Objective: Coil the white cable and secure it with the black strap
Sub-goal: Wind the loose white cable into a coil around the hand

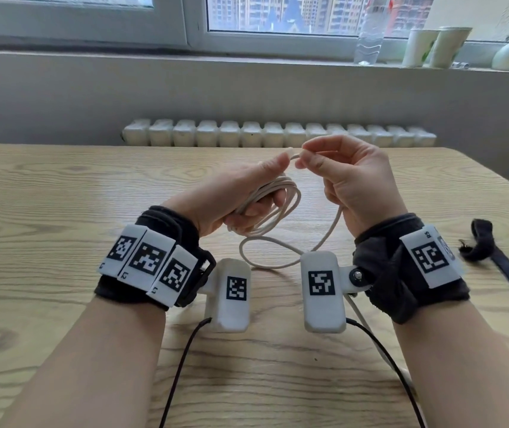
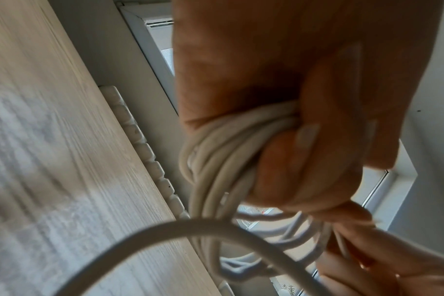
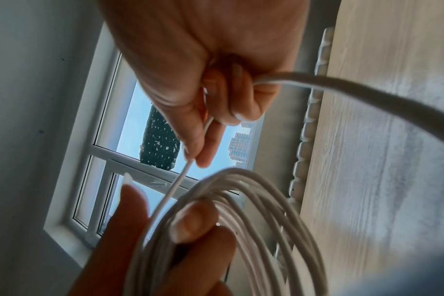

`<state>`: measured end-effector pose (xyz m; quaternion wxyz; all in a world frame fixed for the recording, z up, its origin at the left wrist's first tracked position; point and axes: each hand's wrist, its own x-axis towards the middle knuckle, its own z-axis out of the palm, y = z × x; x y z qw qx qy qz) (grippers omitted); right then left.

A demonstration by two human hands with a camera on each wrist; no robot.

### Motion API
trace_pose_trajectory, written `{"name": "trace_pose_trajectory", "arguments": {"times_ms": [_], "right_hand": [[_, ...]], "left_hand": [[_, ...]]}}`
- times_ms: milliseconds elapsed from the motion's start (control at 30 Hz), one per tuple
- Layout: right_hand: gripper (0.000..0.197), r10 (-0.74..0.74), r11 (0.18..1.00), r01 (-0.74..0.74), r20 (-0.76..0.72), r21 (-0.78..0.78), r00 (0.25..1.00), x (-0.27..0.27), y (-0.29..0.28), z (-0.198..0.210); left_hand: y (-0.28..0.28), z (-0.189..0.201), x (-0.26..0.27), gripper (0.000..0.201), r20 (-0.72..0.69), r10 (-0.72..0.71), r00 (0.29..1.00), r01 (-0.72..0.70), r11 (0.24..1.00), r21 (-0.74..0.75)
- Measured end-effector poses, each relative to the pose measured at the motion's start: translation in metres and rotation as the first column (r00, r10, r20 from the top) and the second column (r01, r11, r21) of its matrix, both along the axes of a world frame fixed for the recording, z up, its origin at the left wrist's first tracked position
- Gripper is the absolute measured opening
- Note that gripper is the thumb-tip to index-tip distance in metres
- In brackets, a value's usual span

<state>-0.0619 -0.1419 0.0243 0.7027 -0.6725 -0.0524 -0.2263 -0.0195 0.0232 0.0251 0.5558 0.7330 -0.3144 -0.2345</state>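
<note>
The left hand (image 1: 241,193) is raised above the wooden table (image 1: 61,211), its fingers curled around a bundle of loops of the white cable (image 1: 273,193). The right hand (image 1: 352,180) pinches a single strand of the cable between thumb and forefinger, just beside the left fingertips. One slack loop lies on the table between the wrists. The black strap (image 1: 494,254) lies on the table, right of the right wrist, untouched.
</note>
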Motion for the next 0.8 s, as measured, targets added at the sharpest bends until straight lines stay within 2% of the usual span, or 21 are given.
{"name": "trace_pose_trajectory", "arguments": {"times_ms": [167, 300, 433, 633, 800], "right_hand": [[0.01, -0.057, 0.998, 0.057, -0.083, -0.002, 0.995, 0.007, 0.0, -0.008], [0.006, -0.018, 1.0, 0.019, -0.126, 0.009, 0.992, 0.009, 0.003, -0.012], [0.011, 0.01, 0.999, -0.004, -0.154, 0.041, 0.988, 0.01, 0.005, -0.014], [0.01, 0.051, 0.998, -0.045, -0.225, 0.033, 0.973, 0.013, 0.009, -0.02], [0.012, 0.084, 0.994, -0.1, -0.252, -0.052, 0.964, 0.014, 0.018, -0.025]], "left_hand": [[0.001, -0.002, 0.004, 0.048, -0.07, -0.011, 0.997, 0.003, 0.993, -0.115], [0.005, -0.001, 0.009, 0.047, -0.105, -0.091, 0.99, 0.062, 0.966, -0.251], [0.005, -0.002, 0.01, 0.045, -0.137, -0.129, 0.982, 0.075, 0.935, -0.345], [0.003, 0.005, 0.008, 0.044, -0.23, -0.268, 0.936, 0.101, 0.827, -0.552], [0.005, 0.007, 0.007, 0.035, -0.252, -0.239, 0.938, 0.02, 0.761, -0.649]]}}
